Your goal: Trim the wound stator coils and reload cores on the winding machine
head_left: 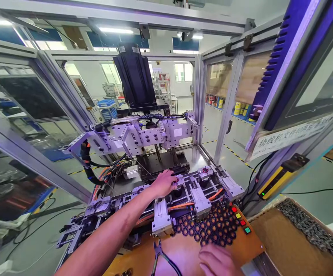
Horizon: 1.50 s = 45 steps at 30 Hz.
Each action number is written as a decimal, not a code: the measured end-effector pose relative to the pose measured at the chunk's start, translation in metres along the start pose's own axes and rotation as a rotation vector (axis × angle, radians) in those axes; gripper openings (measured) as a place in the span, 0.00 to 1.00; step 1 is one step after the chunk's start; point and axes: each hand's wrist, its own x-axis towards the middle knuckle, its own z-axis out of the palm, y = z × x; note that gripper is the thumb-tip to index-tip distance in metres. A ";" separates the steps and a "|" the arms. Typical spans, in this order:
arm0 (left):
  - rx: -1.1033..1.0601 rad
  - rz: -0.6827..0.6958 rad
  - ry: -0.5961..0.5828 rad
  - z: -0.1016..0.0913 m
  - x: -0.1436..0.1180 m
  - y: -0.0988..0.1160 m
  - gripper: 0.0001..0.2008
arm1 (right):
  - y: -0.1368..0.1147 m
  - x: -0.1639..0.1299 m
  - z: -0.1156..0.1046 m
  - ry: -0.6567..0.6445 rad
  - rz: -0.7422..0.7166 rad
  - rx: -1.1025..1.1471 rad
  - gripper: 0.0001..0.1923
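- Your right hand (pixel 216 262) rests low on the orange table (pixel 183 255), fingers curled loosely, grip holding nothing, just beside the cluster of wound coils (pixel 209 226).
- Pliers (pixel 158 253) lie on the table to its left.
- Your left hand (pixel 164 184) reaches across to the fixture (pixel 195 191), its grip closed on a coil (pixel 179 180) seated there.

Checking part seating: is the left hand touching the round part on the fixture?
Touching. Head view shows the left hand with fingers closed over the round part, no gap.
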 end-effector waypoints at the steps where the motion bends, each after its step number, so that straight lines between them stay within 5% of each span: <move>1: -0.002 -0.003 -0.019 0.000 0.001 0.000 0.16 | 0.003 0.016 -0.016 -0.022 -0.031 -0.034 0.10; 4: -0.015 -0.007 -0.045 -0.002 0.004 0.001 0.17 | 0.028 0.074 -0.062 -0.082 -0.066 -0.180 0.11; 7: -0.029 -0.008 -0.014 -0.007 0.006 0.002 0.16 | 0.075 0.132 -0.088 -0.165 0.132 -0.295 0.11; 11: -0.049 -0.009 0.038 -0.010 0.001 0.003 0.16 | 0.133 0.181 -0.087 -0.291 0.271 -0.380 0.09; 14: -0.058 -0.004 0.060 -0.006 -0.006 0.003 0.16 | 0.151 0.196 -0.074 -0.441 0.278 -0.387 0.12; 21: -0.093 0.001 0.104 0.003 -0.010 0.002 0.17 | 0.164 0.211 -0.063 -0.650 0.298 -0.403 0.14; 31: -0.116 -0.029 0.040 0.009 0.005 0.002 0.17 | 0.179 0.210 -0.065 -0.782 0.339 -0.405 0.14; 37: -0.140 -0.011 0.084 -0.009 0.004 0.006 0.15 | 0.180 0.216 -0.064 -0.779 0.386 -0.328 0.13; 41: -0.189 0.024 0.208 -0.038 -0.024 0.018 0.13 | 0.173 0.226 -0.074 -0.707 0.387 -0.238 0.09; 45: -0.273 0.059 0.331 -0.052 -0.103 0.031 0.09 | 0.142 0.219 -0.091 -0.612 0.318 -0.107 0.06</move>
